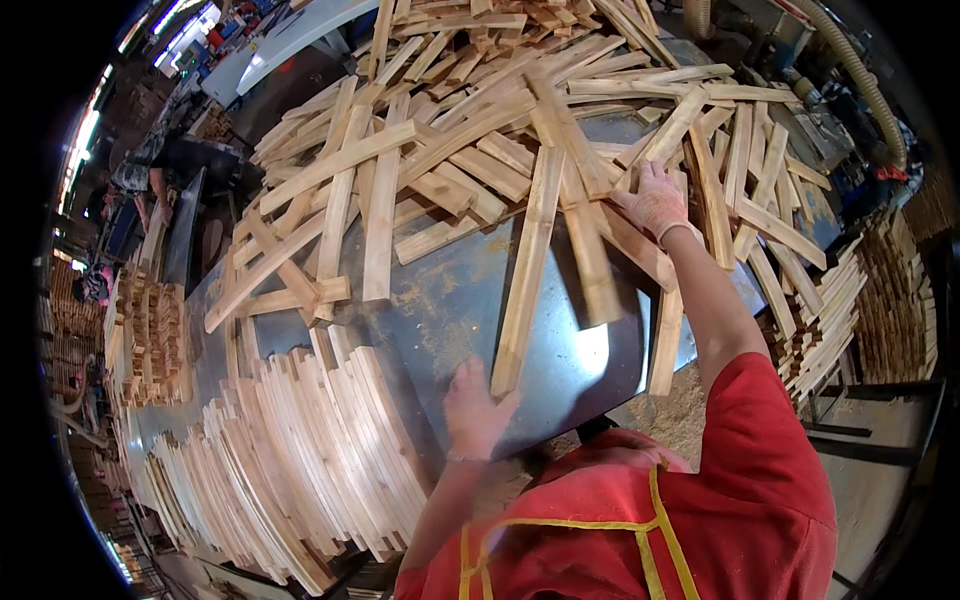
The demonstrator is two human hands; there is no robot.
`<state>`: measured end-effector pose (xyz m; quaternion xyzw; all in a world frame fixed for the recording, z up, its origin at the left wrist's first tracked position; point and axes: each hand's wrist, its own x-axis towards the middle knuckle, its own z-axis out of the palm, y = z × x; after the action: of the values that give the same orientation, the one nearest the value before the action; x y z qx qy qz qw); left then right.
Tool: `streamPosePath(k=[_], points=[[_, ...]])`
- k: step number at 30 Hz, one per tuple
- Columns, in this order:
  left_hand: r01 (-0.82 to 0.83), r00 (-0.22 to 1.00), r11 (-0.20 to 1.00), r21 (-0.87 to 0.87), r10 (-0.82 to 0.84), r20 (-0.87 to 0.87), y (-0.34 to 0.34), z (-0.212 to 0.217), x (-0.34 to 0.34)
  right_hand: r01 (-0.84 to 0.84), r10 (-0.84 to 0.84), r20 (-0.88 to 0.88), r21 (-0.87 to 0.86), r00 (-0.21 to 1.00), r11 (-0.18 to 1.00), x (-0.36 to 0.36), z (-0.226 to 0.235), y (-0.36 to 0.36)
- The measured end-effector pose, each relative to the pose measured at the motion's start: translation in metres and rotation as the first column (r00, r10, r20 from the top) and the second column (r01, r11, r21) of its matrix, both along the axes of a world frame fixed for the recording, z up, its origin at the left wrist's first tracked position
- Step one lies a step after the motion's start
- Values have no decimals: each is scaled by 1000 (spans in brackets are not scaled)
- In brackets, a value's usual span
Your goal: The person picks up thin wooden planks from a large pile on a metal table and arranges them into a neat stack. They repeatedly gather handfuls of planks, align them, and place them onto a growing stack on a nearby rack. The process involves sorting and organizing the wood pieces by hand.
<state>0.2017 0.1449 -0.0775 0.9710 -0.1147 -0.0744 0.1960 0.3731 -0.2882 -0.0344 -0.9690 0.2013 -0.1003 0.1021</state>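
Note:
My right hand reaches across the metal table and lies on the loose wooden slats, its thumb apart from its fingers. A pale slat slants away just beyond its fingertips. My left hand, slightly blurred, hovers over or rests on the near part of the table with the thumb spread and nothing in it. Close to its thumb is the lower end of a long slat. Another slat, smeared by motion, lies between the two hands. A large jumbled heap of slats covers the far part.
Rows of slats stand tightly side by side at the left of my left forearm. More stacked slats are at the far left and wood stacks at the right. A ribbed hose hangs at the upper right. Sawdust lies on the floor.

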Motion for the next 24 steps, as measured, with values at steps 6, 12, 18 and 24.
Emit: streamPosePath(k=[6,12,18,24], points=[[-34,988,969,244,70,-140,-66,-38,39,-70,48,178,117,983,991,-21,-26,42],[-70,929,992,106,104,-355,-65,-39,46,-154,125,165,181,978,971,-77,-56,115],[-283,809,917,-281,70,-584,-46,3,-28,-151,64,188,496,980,855,-92,-62,138],[-278,925,960,-33,258,-277,52,5,-158,-2,-327,20,999,945,54,-70,-100,187]])
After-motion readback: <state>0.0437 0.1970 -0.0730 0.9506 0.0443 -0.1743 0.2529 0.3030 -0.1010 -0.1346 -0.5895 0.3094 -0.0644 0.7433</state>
